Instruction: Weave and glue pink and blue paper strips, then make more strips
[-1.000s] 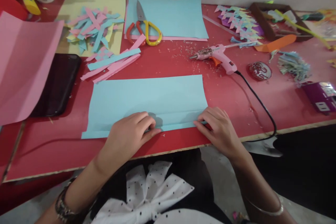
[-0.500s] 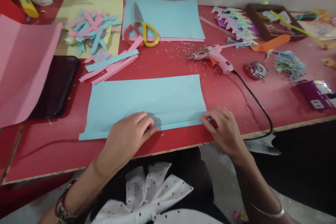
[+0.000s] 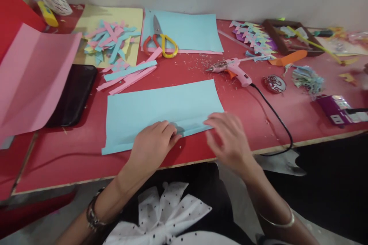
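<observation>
A light blue sheet of paper lies on the red table, with a narrow fold along its near edge. My left hand is closed at the middle of that fold, fingers curled and thumb pressed against the edge. At the sheet's right end, my right hand rests its fingertips on the folded strip. Its thumb is held apart from the fingers, and the hand is open. The palm side of the left hand is hidden.
Behind the sheet lie cut paper strips, scissors and a pink glue gun whose black cord runs to the table's front edge. A black phone is partly under a pink sheet. At right sits a purple box-like item.
My right hand has shifted left along the fold, and its thumb has come away from the paper edge. My left hand stays on the fold. The camera view has turned slightly.
</observation>
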Available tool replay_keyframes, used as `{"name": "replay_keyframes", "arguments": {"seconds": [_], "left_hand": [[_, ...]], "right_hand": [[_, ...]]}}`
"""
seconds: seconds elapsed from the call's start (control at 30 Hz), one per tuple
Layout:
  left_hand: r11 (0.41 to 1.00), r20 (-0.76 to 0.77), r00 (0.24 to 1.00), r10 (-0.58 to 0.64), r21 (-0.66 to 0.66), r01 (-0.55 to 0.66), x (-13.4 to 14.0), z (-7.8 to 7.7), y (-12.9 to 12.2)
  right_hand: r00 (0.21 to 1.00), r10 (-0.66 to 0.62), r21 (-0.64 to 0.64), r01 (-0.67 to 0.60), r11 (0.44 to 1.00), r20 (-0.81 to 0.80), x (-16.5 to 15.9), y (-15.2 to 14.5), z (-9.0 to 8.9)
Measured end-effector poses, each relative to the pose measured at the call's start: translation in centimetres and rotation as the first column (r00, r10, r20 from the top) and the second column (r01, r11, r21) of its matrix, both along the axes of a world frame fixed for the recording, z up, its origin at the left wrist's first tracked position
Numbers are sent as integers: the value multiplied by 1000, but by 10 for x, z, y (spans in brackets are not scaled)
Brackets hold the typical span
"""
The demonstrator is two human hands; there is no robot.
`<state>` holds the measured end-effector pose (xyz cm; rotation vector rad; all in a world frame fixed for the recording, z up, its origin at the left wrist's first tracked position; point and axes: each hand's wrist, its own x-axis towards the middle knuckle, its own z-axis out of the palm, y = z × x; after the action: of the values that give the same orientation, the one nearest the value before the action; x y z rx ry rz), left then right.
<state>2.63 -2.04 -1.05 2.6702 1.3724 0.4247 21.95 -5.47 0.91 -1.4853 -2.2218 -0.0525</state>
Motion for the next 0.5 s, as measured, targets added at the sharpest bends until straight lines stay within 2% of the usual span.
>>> {"name": "replay_keyframes", "arguments": {"seconds": [0.07,0.13,0.27,0.5], "left_hand": [[999,50,999,-12,-35,13,-1,0,0],[997,90,995,-33,-63,39,-4,-1,-1],[999,96,995,-37,-28,40,-13,-3,-2],[997,53,996,-71,4,71,-19,-2,2]], "right_hand": [[994,110,-152,-107,983,12,-13,5,-6],[992,127,-214,-119,970,22,-21,9,-12],[995,102,-224,-94,970,23,-23,14,-16],[980,170,-232,-142,962,107,-18,22,-13]]}}
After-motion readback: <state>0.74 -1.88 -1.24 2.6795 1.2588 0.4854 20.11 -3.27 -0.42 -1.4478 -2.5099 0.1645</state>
